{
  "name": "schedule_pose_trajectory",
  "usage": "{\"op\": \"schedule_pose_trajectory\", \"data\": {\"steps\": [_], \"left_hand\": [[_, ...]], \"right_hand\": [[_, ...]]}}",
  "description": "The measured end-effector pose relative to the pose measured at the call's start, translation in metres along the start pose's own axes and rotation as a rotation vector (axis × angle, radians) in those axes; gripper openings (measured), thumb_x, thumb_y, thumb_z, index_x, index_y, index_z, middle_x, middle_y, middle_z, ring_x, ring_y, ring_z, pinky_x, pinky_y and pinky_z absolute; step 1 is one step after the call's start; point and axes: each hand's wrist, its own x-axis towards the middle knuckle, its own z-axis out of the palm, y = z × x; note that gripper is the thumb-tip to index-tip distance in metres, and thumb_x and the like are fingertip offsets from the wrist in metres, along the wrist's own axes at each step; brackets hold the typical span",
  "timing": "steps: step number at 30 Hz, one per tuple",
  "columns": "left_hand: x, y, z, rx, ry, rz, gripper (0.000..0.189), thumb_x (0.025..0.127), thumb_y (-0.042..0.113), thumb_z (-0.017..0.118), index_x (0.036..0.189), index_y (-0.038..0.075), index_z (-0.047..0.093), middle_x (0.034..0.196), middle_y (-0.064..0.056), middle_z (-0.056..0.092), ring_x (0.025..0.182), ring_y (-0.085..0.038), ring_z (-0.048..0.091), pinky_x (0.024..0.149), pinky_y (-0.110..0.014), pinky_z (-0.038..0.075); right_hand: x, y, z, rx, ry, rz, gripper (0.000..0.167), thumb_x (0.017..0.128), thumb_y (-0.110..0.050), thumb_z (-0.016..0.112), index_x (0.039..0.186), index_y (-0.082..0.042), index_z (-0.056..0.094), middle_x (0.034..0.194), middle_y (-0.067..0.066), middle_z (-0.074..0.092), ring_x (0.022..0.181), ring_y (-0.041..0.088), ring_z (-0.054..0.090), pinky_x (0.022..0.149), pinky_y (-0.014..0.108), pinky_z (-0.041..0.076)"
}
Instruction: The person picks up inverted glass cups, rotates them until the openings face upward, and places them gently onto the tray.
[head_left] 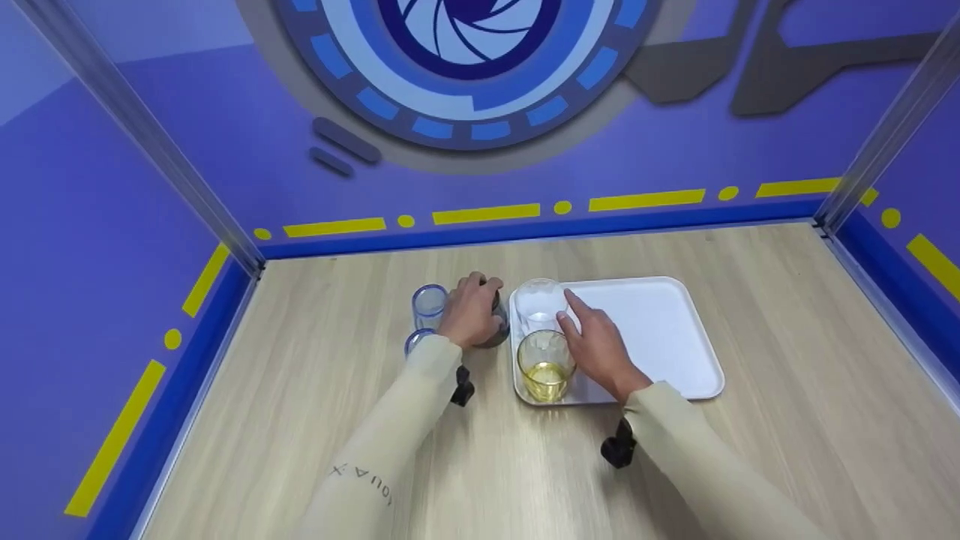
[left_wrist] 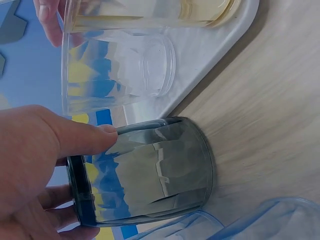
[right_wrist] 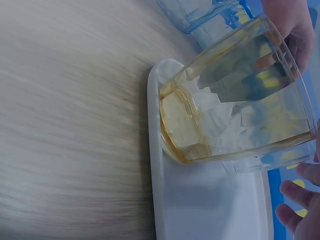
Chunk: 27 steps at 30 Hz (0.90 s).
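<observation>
Purple walls (head_left: 420, 180) with yellow dashes enclose a wood-grain tabletop (head_left: 300, 375). On it, just off the 9 o'clock edge of a white tray (head_left: 667, 337), is the grey glass (left_wrist: 150, 172), grasped near its rim by the left hand (head_left: 471, 309), thumb on one side and fingers on the other. It should prove light but rigid, slippery on its smooth walls and likely breakable, so a gentle hold just below the rim seems best. Smoky, see-through and faceted, it darkens at the lip. From it, blue glasses (head_left: 429, 304) sit at 9 and 8 o'clock, a clear glass (head_left: 537, 306) at 2, an amber glass (head_left: 546, 375) at 4. Released, the right hand (head_left: 598, 346) lies beside those last two, fingers extended; I cannot tell whether it touches either.
</observation>
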Motion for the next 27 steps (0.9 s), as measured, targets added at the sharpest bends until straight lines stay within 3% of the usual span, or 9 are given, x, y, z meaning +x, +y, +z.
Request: {"op": "schedule_pose_trajectory", "data": {"steps": [27], "left_hand": [[-0.012, -0.005, -0.019, -0.045, 0.037, 0.022, 0.053, 0.086, 0.016, 0.067, 0.137, 0.017, 0.053, 0.135, -0.008, 0.050, 0.123, -0.024, 0.049, 0.107, -0.043, 0.043]], "right_hand": [[-0.002, -0.001, -0.001, 0.003, 0.007, -0.019, 0.053, 0.101, -0.029, 0.047, 0.148, -0.005, 0.038, 0.140, 0.022, 0.052, 0.128, 0.040, 0.049, 0.111, 0.053, 0.035]]}}
